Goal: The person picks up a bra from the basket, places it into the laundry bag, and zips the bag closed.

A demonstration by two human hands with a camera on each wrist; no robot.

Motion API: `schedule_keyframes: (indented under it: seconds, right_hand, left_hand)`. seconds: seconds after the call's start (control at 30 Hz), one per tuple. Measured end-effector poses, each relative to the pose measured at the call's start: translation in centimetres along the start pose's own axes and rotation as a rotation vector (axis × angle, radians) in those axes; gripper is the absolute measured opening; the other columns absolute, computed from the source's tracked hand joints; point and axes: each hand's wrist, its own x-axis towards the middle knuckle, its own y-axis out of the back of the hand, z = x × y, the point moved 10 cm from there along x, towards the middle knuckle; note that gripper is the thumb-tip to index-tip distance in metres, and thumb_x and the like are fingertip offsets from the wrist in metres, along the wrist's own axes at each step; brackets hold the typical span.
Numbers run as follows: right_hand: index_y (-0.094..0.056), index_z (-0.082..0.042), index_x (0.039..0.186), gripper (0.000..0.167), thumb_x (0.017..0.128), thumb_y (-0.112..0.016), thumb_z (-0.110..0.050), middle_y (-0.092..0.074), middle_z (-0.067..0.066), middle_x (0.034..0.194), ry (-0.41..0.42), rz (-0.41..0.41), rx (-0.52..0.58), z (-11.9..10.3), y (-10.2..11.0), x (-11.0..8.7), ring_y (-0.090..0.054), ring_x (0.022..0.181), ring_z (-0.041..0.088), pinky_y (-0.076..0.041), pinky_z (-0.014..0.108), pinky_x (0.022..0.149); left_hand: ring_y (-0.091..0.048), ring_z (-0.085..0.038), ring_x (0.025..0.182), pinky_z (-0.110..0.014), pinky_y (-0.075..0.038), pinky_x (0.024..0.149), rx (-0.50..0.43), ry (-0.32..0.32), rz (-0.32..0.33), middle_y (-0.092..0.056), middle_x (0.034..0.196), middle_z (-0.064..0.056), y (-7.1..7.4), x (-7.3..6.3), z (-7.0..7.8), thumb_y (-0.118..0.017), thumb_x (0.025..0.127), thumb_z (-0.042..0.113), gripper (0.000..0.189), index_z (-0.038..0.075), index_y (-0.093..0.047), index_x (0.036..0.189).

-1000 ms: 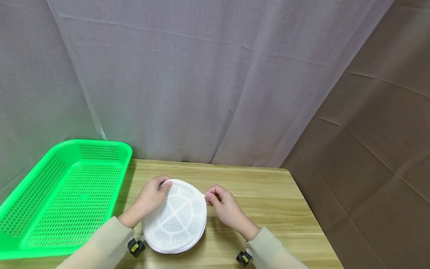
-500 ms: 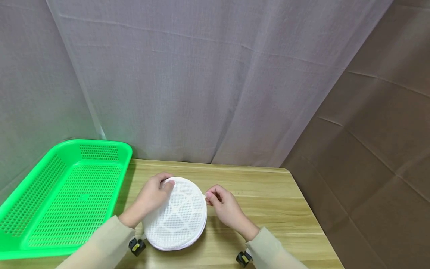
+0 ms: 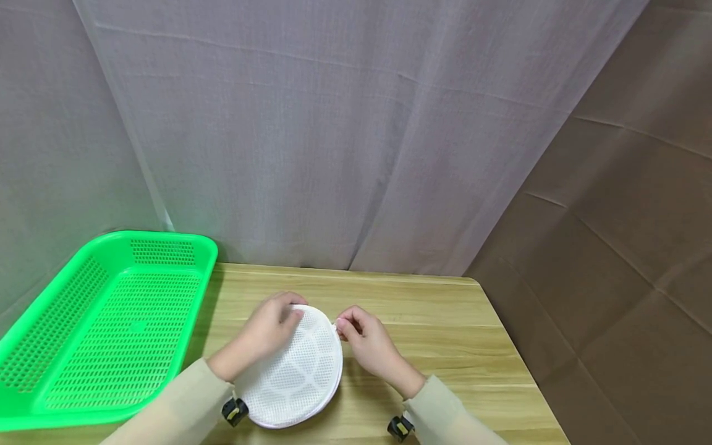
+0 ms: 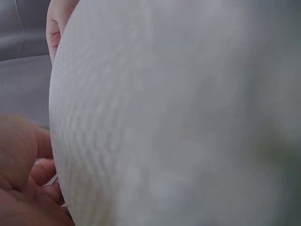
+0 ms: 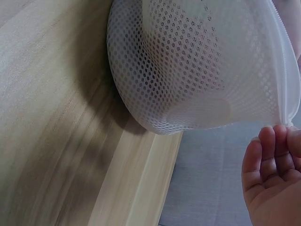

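Note:
A round white mesh laundry bag (image 3: 295, 371) stands tilted over the wooden table, its flat top facing me. My left hand (image 3: 275, 327) grips its upper left rim, thumb on the mesh and fingers behind the edge. At the upper right rim my right hand (image 3: 364, 340) pinches a small white end at the zipper. The right wrist view shows the zipper (image 5: 282, 61) running down the bag's edge to those fingertips (image 5: 267, 134). In the left wrist view, the mesh fills most of the picture, blurred up close.
A green plastic basket (image 3: 191, 321) with slotted walls stands on the left of the table (image 3: 445, 346). Behind the table hangs a grey cloth (image 3: 311, 154), and a brown cloth (image 3: 606, 247) covers the right side.
My left hand has shifted right along the rim, and the bag's top has dipped slightly. My right hand has moved only a little left, keeping its pinch.

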Motion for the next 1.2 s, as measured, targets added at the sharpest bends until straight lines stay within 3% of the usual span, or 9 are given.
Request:
schedule_keyframes:
  seconds: [0.13,0.3,0.43,0.7,1.2]
  right_hand:
    - [-0.06,0.001,0.09,0.01,0.097,-0.055,-0.003,-0.062,0.013,0.082,-0.016,-0.006,0.023,-2.3,0.2,-0.5,-0.061,0.081,0.026,-0.056,0.037,0.074]
    - [-0.06,0.001,0.091,0.01,0.097,-0.054,-0.004,-0.062,0.013,0.083,-0.022,-0.016,0.023,-2.6,0.1,-0.6,-0.061,0.081,0.023,-0.056,0.032,0.074]
    - [-0.06,0.001,0.091,0.01,0.097,-0.054,-0.003,-0.062,0.011,0.083,-0.019,-0.021,0.01,-2.3,0.0,-0.5,-0.061,0.081,0.021,-0.055,0.03,0.074]
    - [-0.061,-0.008,0.091,0.011,0.098,-0.056,-0.014,-0.061,0.0,0.082,-0.035,-0.02,-0.019,1.6,-0.5,0.3,-0.06,0.08,0.014,-0.055,0.028,0.073]
    - [-0.061,-0.013,0.088,0.013,0.098,-0.057,-0.019,-0.06,-0.004,0.079,0.014,-0.012,-0.041,1.5,-0.5,0.0,-0.06,0.076,0.011,-0.054,0.027,0.069]
  left_hand:
    - [-0.06,-0.028,0.106,-0.046,-0.045,0.094,-0.029,0.043,0.018,-0.066,0.105,-0.01,0.3,0.0,-0.7,-0.062,0.091,0.003,0.01,0.005,-0.067,0.1]
    - [-0.06,-0.027,0.105,-0.045,-0.046,0.093,-0.028,0.079,0.025,-0.066,0.105,-0.01,0.4,-0.1,-1.0,-0.061,0.092,0.004,0.009,0.006,-0.067,0.099]
    - [-0.06,-0.026,0.103,-0.045,-0.047,0.092,-0.033,0.085,0.032,-0.066,0.104,-0.009,0.6,-0.1,-1.0,-0.06,0.092,0.004,0.011,0.007,-0.067,0.1]
    - [-0.061,-0.023,0.098,-0.045,-0.048,0.089,-0.025,0.099,0.049,-0.067,0.102,-0.007,0.9,-0.1,-1.5,-0.06,0.092,0.005,0.011,0.008,-0.067,0.099]
    - [-0.058,-0.019,0.082,-0.039,-0.05,0.077,-0.05,0.177,0.054,-0.066,0.096,-0.008,1.3,0.0,-3.0,-0.058,0.095,0.007,0.013,0.004,-0.066,0.103]
